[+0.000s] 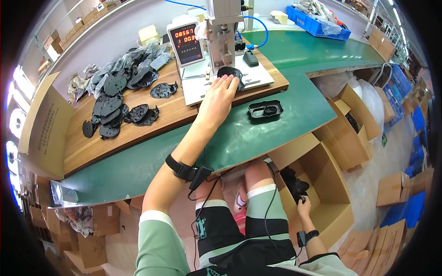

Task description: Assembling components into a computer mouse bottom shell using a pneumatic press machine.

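My left hand [218, 100] reaches onto the white base plate [194, 95] of a bench press. Its fingers rest together on a curved black plastic shell [230, 71] under the press head; my thumb is hidden. Down at the right, my right hand [304, 207] is inside an open cardboard box [329, 186]. Its fingers are closed on a small black plastic part [302, 199], beside more black parts [291, 181] heaped there. A black tray-like housing [265, 109] with hollow compartments lies on the green tabletop, right of my left forearm.
The press column [221, 41] stands behind my left hand, beside a red digit display [185, 42]. Black shells [108, 106] and plastic bags [124, 62] pile up on the wooden board. More open cartons [347, 126] stand right of the table. A blue crate [317, 23] sits at the back.
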Demonstrator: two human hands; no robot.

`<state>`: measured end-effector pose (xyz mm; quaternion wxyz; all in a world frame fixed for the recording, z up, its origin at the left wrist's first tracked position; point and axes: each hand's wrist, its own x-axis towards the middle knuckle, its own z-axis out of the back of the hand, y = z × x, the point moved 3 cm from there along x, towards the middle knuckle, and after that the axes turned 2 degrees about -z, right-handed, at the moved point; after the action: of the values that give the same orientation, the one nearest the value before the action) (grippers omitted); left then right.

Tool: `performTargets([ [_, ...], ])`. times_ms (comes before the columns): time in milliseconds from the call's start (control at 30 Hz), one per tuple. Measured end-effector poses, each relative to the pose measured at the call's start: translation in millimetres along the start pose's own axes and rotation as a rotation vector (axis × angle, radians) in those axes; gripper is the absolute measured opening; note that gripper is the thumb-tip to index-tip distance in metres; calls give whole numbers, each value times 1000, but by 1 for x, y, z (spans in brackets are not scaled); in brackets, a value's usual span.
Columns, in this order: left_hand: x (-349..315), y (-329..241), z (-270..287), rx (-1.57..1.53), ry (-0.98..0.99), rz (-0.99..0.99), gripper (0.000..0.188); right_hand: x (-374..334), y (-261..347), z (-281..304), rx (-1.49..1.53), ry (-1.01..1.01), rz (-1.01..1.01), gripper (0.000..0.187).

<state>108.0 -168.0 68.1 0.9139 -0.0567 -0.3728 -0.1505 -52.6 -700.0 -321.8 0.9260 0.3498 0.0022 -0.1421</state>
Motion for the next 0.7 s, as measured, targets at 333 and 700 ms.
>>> performTargets([
  [333, -3, 1, 3, -132, -20, 62, 46, 37, -8, -48, -22, 241, -86, 23],
  [700, -8, -2, 8, -198, -35, 159, 73, -47, 442, 92, 395, -102, 1137, 30],
])
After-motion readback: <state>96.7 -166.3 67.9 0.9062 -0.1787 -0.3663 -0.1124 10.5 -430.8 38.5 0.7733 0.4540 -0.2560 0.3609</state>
